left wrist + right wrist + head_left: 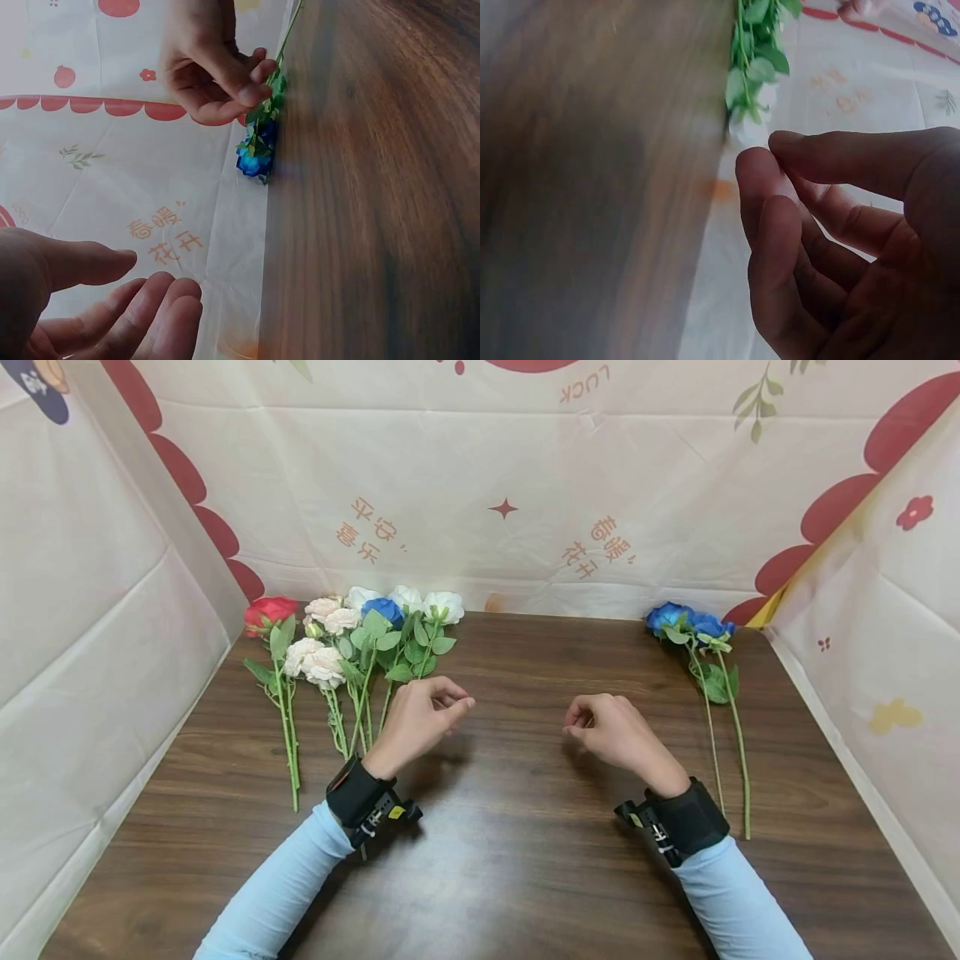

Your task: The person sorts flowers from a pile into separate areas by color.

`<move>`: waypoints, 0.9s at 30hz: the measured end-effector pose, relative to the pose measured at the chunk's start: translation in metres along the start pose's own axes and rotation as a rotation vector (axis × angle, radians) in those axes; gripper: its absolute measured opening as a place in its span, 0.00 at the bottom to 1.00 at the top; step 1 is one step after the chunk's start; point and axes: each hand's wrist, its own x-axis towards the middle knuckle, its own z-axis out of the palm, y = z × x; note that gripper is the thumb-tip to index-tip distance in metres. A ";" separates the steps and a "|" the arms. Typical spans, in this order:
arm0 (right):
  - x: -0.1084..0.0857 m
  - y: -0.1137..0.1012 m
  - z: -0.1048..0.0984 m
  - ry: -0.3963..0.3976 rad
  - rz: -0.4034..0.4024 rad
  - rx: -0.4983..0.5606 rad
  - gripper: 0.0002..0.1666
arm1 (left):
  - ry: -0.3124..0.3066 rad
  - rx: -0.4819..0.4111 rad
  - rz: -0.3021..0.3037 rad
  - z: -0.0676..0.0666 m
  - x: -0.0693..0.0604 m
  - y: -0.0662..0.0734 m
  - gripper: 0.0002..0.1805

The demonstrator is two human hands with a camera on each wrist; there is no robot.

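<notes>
Flowers [375, 625] lie roughly front-to-back, blooms [322, 666] farthest; left hand [418, 718], right hand [618, 735] empty (both loosely curled).

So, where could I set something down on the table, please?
The middle of the table is bare between the left hand and the right hand, back to the cloth and frontward between the blue sleeves. The mixed flowers crowd the left side; two blue flowers occupy the right.
</notes>
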 end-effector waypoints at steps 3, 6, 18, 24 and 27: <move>0.001 -0.003 0.007 -0.012 0.000 0.000 0.03 | 0.010 0.010 -0.003 -0.005 0.003 -0.001 0.08; 0.001 -0.002 0.011 -0.014 0.004 0.004 0.03 | 0.024 0.028 -0.007 -0.013 0.007 -0.006 0.09; 0.002 0.002 0.014 -0.032 0.000 0.010 0.04 | 0.248 0.378 -0.112 -0.074 0.019 -0.050 0.11; 0.004 0.002 0.016 -0.037 -0.016 0.014 0.04 | 0.198 0.556 -0.174 -0.100 0.014 -0.057 0.23; 0.004 0.002 0.017 -0.044 -0.020 0.024 0.04 | 0.085 0.582 -0.247 -0.106 0.014 -0.058 0.29</move>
